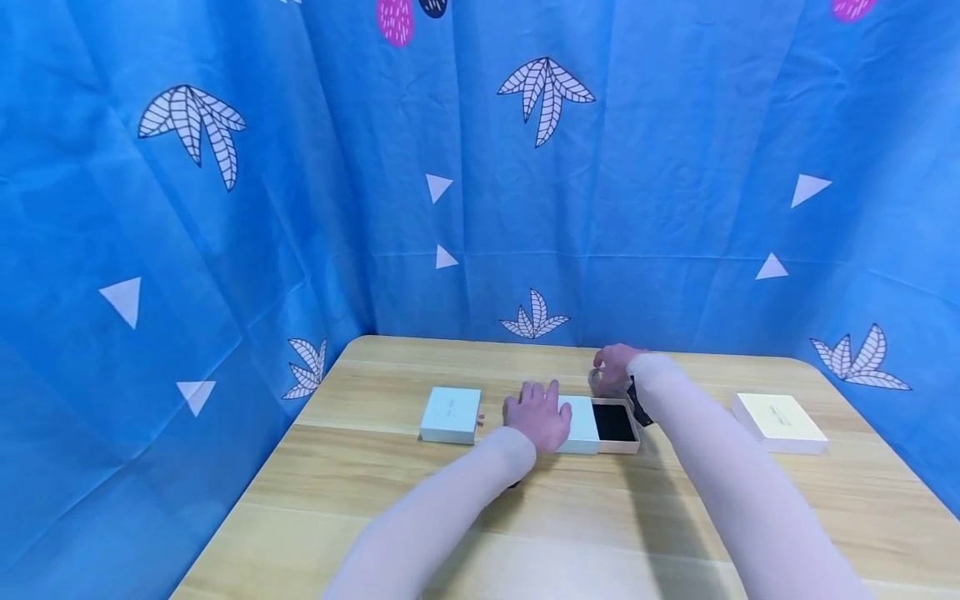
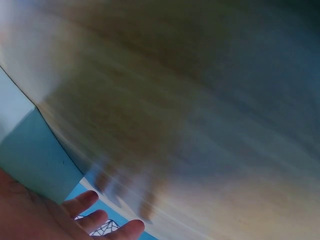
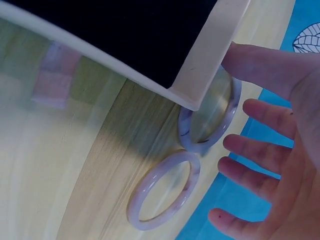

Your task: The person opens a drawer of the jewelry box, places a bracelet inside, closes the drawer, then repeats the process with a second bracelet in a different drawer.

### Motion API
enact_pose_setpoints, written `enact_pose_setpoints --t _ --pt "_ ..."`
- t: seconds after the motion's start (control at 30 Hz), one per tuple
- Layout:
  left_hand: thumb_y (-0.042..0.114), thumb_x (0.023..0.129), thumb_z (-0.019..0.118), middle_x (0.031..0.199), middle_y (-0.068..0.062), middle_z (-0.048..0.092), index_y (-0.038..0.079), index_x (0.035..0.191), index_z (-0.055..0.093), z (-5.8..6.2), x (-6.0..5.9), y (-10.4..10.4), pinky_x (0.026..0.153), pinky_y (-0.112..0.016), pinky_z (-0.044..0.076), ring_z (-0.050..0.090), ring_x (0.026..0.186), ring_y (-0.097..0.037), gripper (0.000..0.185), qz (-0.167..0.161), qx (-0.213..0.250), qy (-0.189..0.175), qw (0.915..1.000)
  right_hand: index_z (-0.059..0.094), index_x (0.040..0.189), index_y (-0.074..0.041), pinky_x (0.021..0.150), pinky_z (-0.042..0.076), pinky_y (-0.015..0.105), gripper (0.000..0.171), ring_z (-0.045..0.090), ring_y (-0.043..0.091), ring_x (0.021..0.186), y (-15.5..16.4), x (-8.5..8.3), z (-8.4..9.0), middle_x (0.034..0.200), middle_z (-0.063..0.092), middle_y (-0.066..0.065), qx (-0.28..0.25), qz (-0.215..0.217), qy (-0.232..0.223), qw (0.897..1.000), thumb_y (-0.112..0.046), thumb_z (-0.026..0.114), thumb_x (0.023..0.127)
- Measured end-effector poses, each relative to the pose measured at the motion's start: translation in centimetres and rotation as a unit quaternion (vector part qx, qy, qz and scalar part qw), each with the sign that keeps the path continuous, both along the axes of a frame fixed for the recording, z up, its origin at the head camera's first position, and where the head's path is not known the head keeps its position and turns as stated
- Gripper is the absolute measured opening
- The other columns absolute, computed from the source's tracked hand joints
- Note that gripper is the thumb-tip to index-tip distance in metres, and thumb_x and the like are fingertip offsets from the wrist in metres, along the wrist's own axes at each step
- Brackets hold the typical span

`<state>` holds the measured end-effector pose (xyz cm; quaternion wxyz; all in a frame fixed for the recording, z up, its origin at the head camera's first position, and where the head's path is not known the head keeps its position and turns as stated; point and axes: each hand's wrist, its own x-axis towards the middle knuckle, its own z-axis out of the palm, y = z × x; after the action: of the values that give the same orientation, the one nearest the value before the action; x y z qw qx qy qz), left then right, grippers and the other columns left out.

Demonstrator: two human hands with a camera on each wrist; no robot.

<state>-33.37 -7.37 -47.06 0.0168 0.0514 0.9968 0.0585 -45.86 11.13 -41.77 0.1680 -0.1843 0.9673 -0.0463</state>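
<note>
Bangles lie beside an open box

Bangles, two smooth, glossy rings of pale pinkish-lilac stone with darker veins, lie flat on the wood-grain tabletop (image 1: 420, 500). The farther bangle (image 3: 212, 117) is partly tucked behind the corner of the open box (image 3: 210, 60); the nearer bangle (image 3: 165, 197) lies just beside it, apart from the box. The right hand (image 3: 280, 150) is spread just past them, fingers straight and parted, gripping nothing; its thumb is at the farther ring. The box is a square cream card tray with a black lining. The left hand (image 1: 537, 417) lies flat, fingers straight, on the pale blue lid (image 1: 581, 425) at the box's left.
</note>
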Motion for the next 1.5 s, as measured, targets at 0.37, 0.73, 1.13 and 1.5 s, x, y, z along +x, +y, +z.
enact_pose_setpoints --t 0.37,0.73,1.13,1.5 --pt "0.056 0.105 0.013 0.164 -0.004 0.031 0.026 0.162 0.021 0.0 -0.1 0.4 0.112 -0.057 0.033 0.022 0.153 -0.026 0.065 -0.002 -0.007 0.003 1.0 0.061 0.134 -0.004 0.09 0.052 0.043 0.066 0.058 0.029 0.107 0.3 -0.5 -0.5 0.132 0.061 0.019 -0.002 0.0 0.007 1.0 -0.03 0.081 0.076" --pt "0.057 0.104 0.012 0.161 -0.003 0.034 0.026 0.162 0.022 0.1 -0.3 0.5 0.11 -0.056 0.036 0.026 0.15 -0.025 0.066 -0.002 -0.015 0.009 0.9998 0.057 0.139 -0.006 0.091 0.051 0.049 0.065 0.056 0.032 0.112 0.5 -1.0 -0.9 0.137 0.059 0.021 0.01 0.006 0.023 1.0 -0.028 0.075 0.08" --pt "0.058 0.104 0.012 0.16 -0.003 0.036 0.027 0.161 0.024 -0.1 -0.3 0.6 0.108 -0.056 0.038 0.029 0.149 -0.025 0.066 0.001 -0.02 0.015 0.9997 0.062 0.136 -0.013 0.103 0.033 0.072 0.051 0.053 0.038 0.128 0.4 -0.5 -1.0 0.14 0.06 0.015 0.006 -0.006 0.029 1.0 -0.032 0.066 0.09" --pt "0.058 0.104 0.013 0.159 -0.003 0.037 0.028 0.161 0.024 0.0 0.0 0.3 0.108 -0.055 0.038 0.029 0.149 -0.024 0.066 0.002 -0.028 0.011 0.9995 0.066 0.132 -0.013 0.103 0.032 0.072 0.047 0.057 0.034 0.119 0.2 -0.3 -1.0 0.134 0.065 0.012 -0.003 0.0 0.036 0.999 -0.034 0.065 0.09"
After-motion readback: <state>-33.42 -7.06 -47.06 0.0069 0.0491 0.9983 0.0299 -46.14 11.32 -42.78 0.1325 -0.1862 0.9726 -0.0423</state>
